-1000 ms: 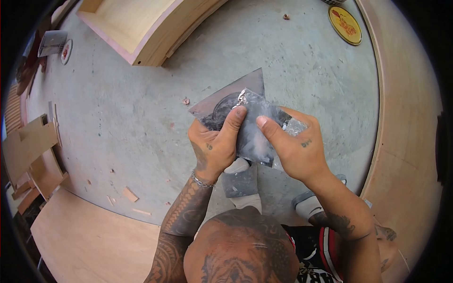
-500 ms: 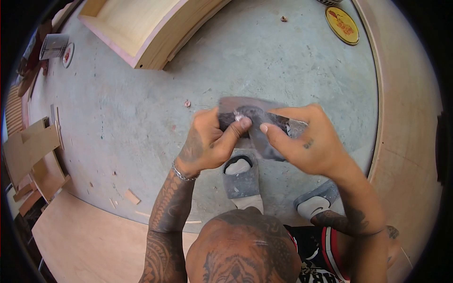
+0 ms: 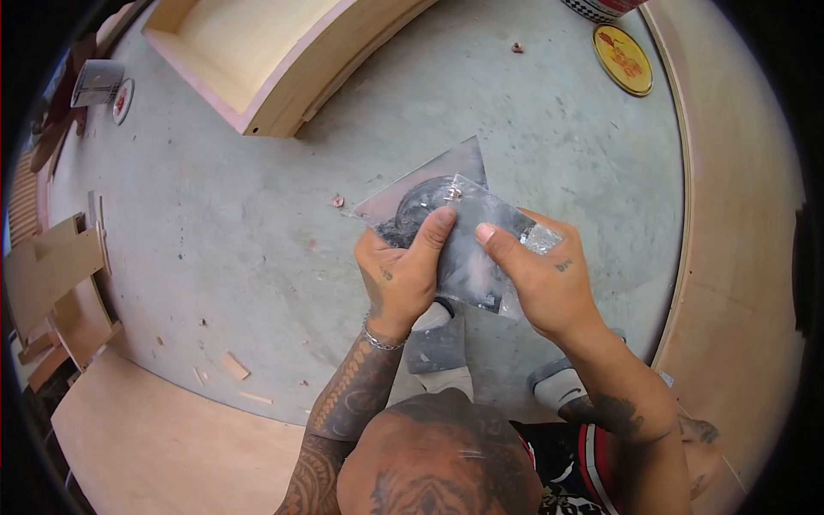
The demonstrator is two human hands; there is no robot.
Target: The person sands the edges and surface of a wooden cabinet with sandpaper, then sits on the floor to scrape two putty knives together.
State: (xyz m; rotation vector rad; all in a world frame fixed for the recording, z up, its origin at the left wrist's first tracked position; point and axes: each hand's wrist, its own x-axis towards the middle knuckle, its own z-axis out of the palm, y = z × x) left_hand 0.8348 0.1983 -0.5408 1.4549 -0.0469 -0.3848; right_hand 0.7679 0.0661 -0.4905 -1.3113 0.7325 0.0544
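Nearest the camera, at the middle of the view, a thin grey four-sided plate (image 3: 474,262), smeared whitish and probably of metal, is held by the right grip (image 3: 554,275). That grip is found closed to little more than the plate's thickness: the thumb is laid on the upper face, and the fingers are mostly hidden underneath. A shiny, crumpled-looking covering (image 3: 541,239) is noted at the plate's hand end. Under the inner edge, and partly covered by it, a second thin plate (image 3: 429,183), pinkish and dark grey with a curved dark mark, is pinched in the closed left grip (image 3: 399,276); whether both plates are caught under the left thumb cannot be told. A small whitish lump (image 3: 453,193) is seen by the first plate's upper corner.

Both plates are judged light and fairly stiff, with perhaps some spring across the width. The edges may be sharp, and the smeared faces may prove slippery. Hold is best taken at the covered end or well back on the broad faces, clear of the lump, which is judged soft and easily smudged.

Below, a scuffed grey slide sandal (image 3: 433,348) is noted. Beyond, on the grey concrete floor (image 3: 257,223), a pale curved wooden frame (image 3: 296,96) and a round yellow lid (image 3: 623,60) are recorded.
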